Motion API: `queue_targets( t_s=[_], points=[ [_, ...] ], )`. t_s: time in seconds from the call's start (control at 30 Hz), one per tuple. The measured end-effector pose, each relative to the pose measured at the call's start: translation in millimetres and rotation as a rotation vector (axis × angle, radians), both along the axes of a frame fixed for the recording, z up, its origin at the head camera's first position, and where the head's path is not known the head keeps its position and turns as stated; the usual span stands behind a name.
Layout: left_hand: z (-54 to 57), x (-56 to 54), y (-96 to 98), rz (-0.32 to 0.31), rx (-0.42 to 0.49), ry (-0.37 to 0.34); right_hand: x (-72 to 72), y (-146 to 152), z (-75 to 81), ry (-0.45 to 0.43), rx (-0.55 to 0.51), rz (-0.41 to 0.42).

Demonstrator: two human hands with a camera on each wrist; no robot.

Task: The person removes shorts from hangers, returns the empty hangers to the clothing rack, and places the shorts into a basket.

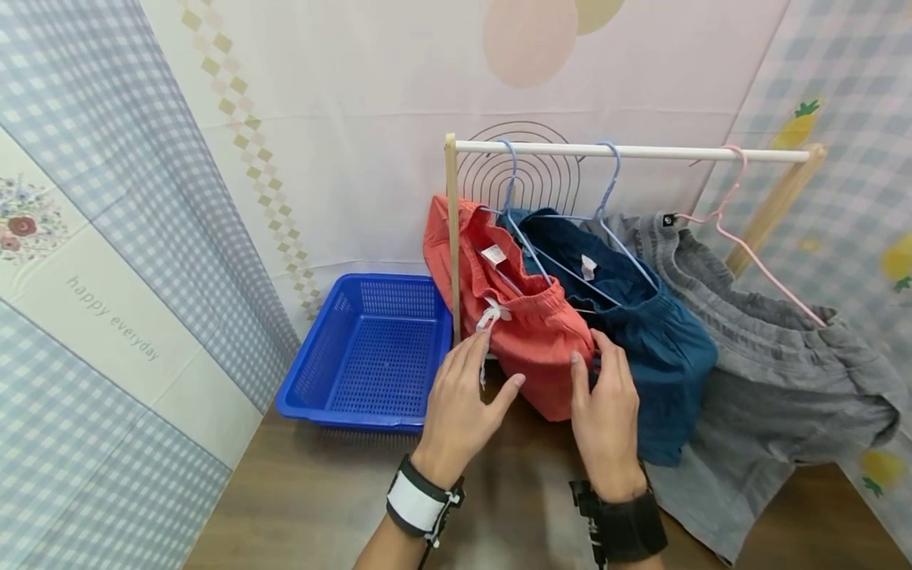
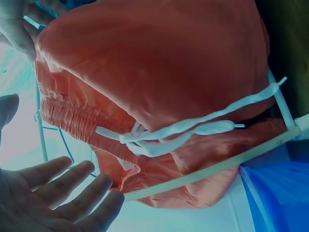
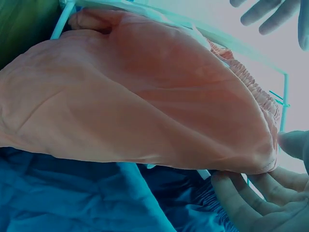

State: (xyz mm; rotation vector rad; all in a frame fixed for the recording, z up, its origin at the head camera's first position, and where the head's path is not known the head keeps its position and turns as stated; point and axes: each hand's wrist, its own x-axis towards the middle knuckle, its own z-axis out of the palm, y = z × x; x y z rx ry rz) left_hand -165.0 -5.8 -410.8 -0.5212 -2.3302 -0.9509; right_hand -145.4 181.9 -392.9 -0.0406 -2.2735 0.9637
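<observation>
Coral garment (image 1: pixel 537 344) — right hand (image 1: pixel 606 412) at edge

The red pants (image 1: pixel 534 340) are thin, matt cloth, puckered at the gathered waist; their drawstring (image 1: pixel 493 312) looks like soft woven cord. The blue pants (image 1: pixel 670 356) are matt, crinkled cloth, the grey pants (image 1: pixel 798 416) dull, mottled cloth. The rack posts (image 1: pixel 453 237) are pale wood, the rail (image 1: pixel 670 152) smooth white. The basket (image 1: pixel 385 368) is slightly glossy, perforated plastic. The table (image 1: pixel 285 491) has a wood-grain finish.
</observation>
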Motion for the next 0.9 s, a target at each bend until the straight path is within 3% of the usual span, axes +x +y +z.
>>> queue_targets(
  t_s=[0.57,0.9],
  points=[
    [15.6,-15.6,20.7,-0.053,0.035,0.014,-6.3,0.2,6.0,0.023,0.012,-0.004],
    [18.9,-20.4,25.7,-0.039,0.045,-0.012,-4.4,-1.8,2.8,0.017,0.008,0.006]
  ],
)
